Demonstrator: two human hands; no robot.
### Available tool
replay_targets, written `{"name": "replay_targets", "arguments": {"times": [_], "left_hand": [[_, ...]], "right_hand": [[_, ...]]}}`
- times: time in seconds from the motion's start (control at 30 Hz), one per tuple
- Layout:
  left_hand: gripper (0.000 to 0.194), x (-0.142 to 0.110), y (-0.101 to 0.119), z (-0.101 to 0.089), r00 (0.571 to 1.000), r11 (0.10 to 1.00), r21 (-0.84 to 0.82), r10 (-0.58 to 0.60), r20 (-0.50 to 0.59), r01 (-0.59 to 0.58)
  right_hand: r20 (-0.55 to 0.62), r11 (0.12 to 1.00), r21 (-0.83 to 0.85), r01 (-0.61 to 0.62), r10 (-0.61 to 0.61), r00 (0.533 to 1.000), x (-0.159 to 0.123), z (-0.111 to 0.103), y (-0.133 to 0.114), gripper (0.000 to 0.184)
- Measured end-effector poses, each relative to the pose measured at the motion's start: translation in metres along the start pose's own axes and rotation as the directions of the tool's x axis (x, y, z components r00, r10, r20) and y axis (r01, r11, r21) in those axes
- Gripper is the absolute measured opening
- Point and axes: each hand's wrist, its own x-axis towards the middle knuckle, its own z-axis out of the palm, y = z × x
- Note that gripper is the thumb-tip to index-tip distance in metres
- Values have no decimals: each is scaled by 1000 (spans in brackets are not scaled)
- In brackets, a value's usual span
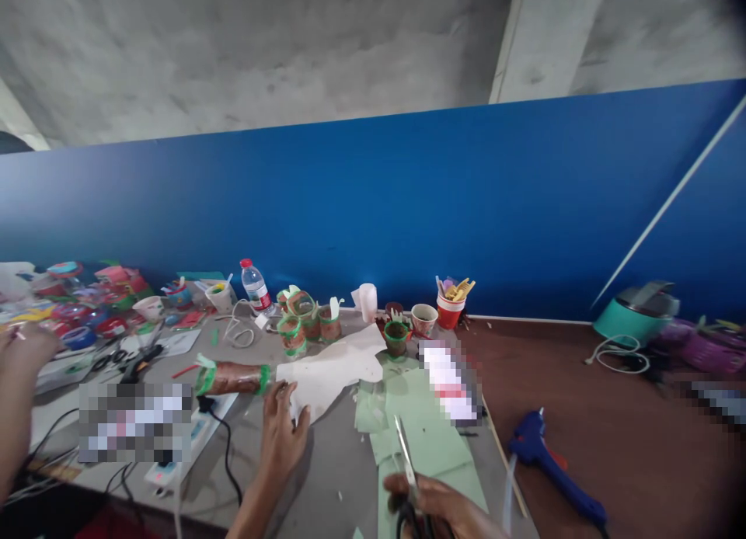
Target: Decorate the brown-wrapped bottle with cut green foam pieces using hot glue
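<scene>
My right hand grips a pair of scissors by the dark handles, with the blades pointing up and away over sheets of green paper. My left hand rests at the lower left edge of a white sheet of paper with a cut, uneven outline; its fingers are apart and the fingertips touch or hover just over the sheet. Just left of those fingertips lies a brown cylinder with green ends, on its side. Behind the white sheet stand several brown cups with green rims.
A blue glue gun lies on the brown surface at right. A water bottle and a red cup of wooden sticks stand by the blue partition. A power strip with cables sits at left, near another person's arm.
</scene>
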Motion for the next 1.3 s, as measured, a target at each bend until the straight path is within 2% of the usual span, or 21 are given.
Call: {"name": "replay_targets", "arguments": {"times": [0.17,0.37,0.43,0.57,0.63,0.73,0.83,0.9,1.03,1.2,1.3], "left_hand": [[40,-9,-11,16,992,996,73,-61,111,53],[46,-13,-20,23,965,977,156,-173,198,143],[46,-11,-18,23,964,982,100,-175,201,157],[42,-6,-5,22,965,962,-160,-193,177,222],[42,-5,4,22,936,886,-311,-295,194,343],[47,-4,13,22,869,725,-485,-453,200,489],[49,-5,18,20,802,589,-609,-580,140,532],[49,-8,21,16,752,478,-686,-641,155,549],[46,-13,36,5,673,256,-790,-696,248,556],[41,-16,53,-4,572,6,-869,-755,321,495],[34,-17,55,-6,546,-141,-844,-705,452,517]], "right_hand": [[-58,995,-44,90,-92,994,1,8,-21,64],[-188,987,-65,150,-160,969,-9,1,-33,82],[-236,983,-78,168,-182,955,-9,-2,-34,83],[-308,980,-82,180,-197,931,-6,-4,-37,87],[-324,979,-89,186,-205,924,-4,-5,-37,87],[-319,975,-84,205,-221,922,-2,-8,-35,79],[-303,976,-89,197,-215,928,-2,-12,-32,74],[-302,979,-89,186,-204,931,-3,-12,-30,73],[-292,981,-11,192,-187,938,-3,-8,-29,65],[-240,975,71,210,-187,953,-5,0,-32,47],[-183,986,8,169,-165,969,-8,0,-33,48]]}}
